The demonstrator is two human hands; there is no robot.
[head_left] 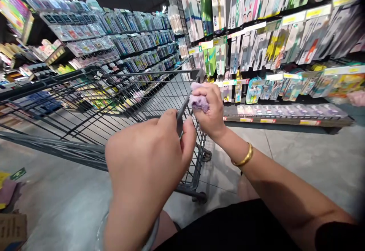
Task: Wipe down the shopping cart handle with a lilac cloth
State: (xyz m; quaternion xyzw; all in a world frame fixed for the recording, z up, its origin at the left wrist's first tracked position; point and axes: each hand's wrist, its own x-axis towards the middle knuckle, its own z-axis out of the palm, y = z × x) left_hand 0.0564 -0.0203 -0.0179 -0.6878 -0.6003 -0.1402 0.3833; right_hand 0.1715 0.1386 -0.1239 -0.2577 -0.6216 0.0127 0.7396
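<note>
While the left hand (142, 152) curls around the dark rail (181, 118) of the shopping cart (188, 188), the right hand (212, 104) clutches a bunched purple cloth (200, 102) at the rail's far part; the step in hand looks like wiping that bar; a further pass would call for firm, even pressure along it, the left hand bracing the cart, its fingers out of the cloth's path.

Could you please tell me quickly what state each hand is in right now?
Left hand: closed on the edge of the cart.
Right hand: closed around a purple cloth.
</note>
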